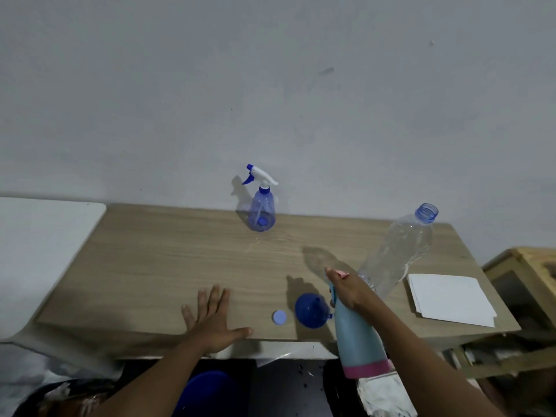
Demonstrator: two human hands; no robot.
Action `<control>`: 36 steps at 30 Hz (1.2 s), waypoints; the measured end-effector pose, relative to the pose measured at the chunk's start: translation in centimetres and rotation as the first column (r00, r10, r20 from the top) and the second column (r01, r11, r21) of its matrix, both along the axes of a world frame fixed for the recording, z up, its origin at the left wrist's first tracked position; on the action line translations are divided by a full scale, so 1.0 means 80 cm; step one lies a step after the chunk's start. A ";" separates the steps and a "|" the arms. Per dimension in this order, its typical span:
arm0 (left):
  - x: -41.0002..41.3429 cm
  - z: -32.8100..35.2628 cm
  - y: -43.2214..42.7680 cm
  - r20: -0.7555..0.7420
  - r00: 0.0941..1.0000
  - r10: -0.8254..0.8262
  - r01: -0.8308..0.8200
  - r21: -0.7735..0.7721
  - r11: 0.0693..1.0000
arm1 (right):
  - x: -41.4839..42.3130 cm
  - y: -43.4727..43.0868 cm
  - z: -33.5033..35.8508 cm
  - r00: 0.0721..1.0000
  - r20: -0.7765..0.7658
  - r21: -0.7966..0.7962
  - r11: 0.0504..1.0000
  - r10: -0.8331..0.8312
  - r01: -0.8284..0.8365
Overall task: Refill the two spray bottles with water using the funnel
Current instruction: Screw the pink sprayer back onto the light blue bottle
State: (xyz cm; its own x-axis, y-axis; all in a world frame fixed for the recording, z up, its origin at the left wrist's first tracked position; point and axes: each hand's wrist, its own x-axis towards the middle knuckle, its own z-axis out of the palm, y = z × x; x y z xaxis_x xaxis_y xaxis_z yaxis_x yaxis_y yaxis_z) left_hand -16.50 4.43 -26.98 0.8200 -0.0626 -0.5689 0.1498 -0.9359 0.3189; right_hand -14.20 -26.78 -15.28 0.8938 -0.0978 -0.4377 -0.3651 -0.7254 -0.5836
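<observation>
Right hand [349, 291] grips the pale blue spray bottle [358, 335] over the worktop's [150, 266] front edge, beside the funnel [311, 310]; left hand [212, 319] lies open and flat, likely steadying.

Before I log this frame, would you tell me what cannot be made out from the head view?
- Light blue spray bottle: its head and trigger are hidden under the right hand.
- Clear water bottle: its base is behind that hand, and its water level is unreadable.
- Blue object under the table: cut off by the left forearm and the table edge.
</observation>
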 end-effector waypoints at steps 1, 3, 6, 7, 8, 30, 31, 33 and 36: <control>0.001 0.000 0.000 0.000 1.000 -0.006 0.006 0.002 1.000 | 0.001 -0.002 -0.001 1.000 0.012 -0.021 1.000 -0.015 0.016; 0.006 0.003 0.000 -0.005 1.000 -0.010 0.010 -0.002 1.000 | 0.005 -0.007 -0.004 0.995 0.070 -0.026 0.997 -0.064 0.066; 0.021 0.005 0.000 -0.009 1.000 -0.003 0.003 -0.003 1.000 | 0.016 -0.003 0.009 0.958 0.210 0.078 0.980 -0.194 0.181; 0.026 0.006 -0.001 -0.015 1.000 -0.007 0.007 -0.001 1.000 | 0.024 0.000 0.018 0.938 0.264 0.116 0.973 -0.223 0.199; 0.032 0.007 -0.001 -0.023 1.000 -0.013 0.013 0.001 1.000 | 0.032 0.004 0.028 0.913 0.325 0.161 0.966 -0.247 0.204; 0.055 -0.001 -0.001 -0.087 0.995 -0.040 0.043 0.030 0.999 | 0.288 0.066 0.002 0.827 0.559 0.017 0.998 -0.056 0.057; 0.055 -0.002 -0.001 -0.088 0.995 -0.036 0.039 0.030 0.999 | 0.292 0.067 0.001 0.830 0.555 -0.003 0.998 -0.044 0.055; 0.054 -0.002 0.000 -0.090 0.995 -0.033 0.036 0.025 0.999 | 0.296 0.068 0.001 0.831 0.553 0.012 0.998 -0.058 0.062; 0.054 -0.002 0.000 -0.092 0.995 -0.032 0.034 0.022 0.999 | 0.297 0.068 0.002 0.823 0.558 0.078 0.994 -0.104 0.073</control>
